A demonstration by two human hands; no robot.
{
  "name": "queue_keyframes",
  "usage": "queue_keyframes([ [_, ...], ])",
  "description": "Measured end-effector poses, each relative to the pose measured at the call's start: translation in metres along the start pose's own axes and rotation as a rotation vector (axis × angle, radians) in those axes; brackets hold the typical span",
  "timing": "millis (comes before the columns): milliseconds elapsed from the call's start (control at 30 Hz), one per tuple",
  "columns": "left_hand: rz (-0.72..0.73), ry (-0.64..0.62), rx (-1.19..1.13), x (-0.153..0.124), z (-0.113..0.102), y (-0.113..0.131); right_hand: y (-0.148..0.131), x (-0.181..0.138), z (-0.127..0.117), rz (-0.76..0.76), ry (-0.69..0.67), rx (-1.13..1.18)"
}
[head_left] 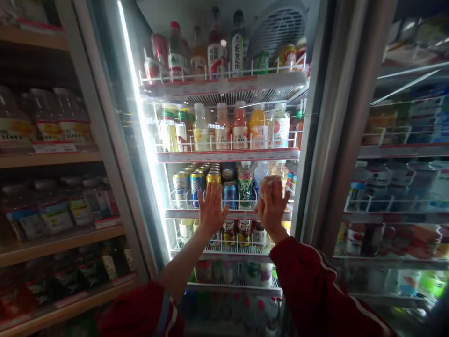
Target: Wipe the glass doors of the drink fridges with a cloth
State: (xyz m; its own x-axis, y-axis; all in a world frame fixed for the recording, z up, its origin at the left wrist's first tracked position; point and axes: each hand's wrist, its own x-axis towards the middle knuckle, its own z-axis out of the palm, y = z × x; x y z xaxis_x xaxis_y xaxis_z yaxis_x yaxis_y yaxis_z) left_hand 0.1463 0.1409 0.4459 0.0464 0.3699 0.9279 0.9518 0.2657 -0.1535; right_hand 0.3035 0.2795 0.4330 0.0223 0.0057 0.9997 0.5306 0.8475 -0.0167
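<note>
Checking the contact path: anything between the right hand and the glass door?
Only the crumpled cloth in the right hand, seemingly against the glass door; no other obstacle visible. The bottles and cans appear behind the glass.

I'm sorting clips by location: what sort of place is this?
Probably a shop's drinks section: a lit upright cooler holds rows of bottles and cans, label strips run across it, and more stocked shelves stand to the left.
</note>
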Motion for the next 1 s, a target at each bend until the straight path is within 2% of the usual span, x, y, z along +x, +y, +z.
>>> queue_keyframes([
  [100,0.020,0.006,0.001,-0.004,-0.005,-0.009,-0.048,-0.003,0.016,-0.071,-0.080,0.040],
  [200,0.029,0.020,0.037,-0.014,-0.016,-0.037,-0.073,-0.002,0.024,-0.131,-0.140,0.063],
  [300,-0.015,0.021,0.073,-0.027,-0.030,-0.075,-0.063,-0.001,0.022,-0.084,-0.098,0.042],
  [400,-0.079,-0.001,0.081,-0.042,-0.043,-0.108,-0.044,0.000,0.019,0.069,0.016,-0.043],
  [467,-0.120,-0.024,0.081,-0.051,-0.050,-0.123,-0.047,0.000,0.022,0.113,0.029,-0.071],
  [567,-0.148,-0.069,0.084,-0.063,-0.057,-0.138,-0.090,-0.005,0.037,0.031,-0.056,-0.028],
  [700,-0.136,-0.116,0.095,-0.076,-0.062,-0.149,-0.173,-0.015,0.062,-0.200,-0.254,0.097],
  [767,-0.142,-0.118,0.116,-0.082,-0.064,-0.156,-0.201,-0.019,0.071,-0.333,-0.331,0.140],
  [867,-0.160,-0.122,0.147,-0.092,-0.068,-0.169,-0.213,-0.019,0.077,-0.409,-0.335,0.148],
  [1000,-0.193,-0.155,0.170,-0.104,-0.076,-0.187,-0.204,-0.006,0.081,-0.254,-0.212,0.112],
])
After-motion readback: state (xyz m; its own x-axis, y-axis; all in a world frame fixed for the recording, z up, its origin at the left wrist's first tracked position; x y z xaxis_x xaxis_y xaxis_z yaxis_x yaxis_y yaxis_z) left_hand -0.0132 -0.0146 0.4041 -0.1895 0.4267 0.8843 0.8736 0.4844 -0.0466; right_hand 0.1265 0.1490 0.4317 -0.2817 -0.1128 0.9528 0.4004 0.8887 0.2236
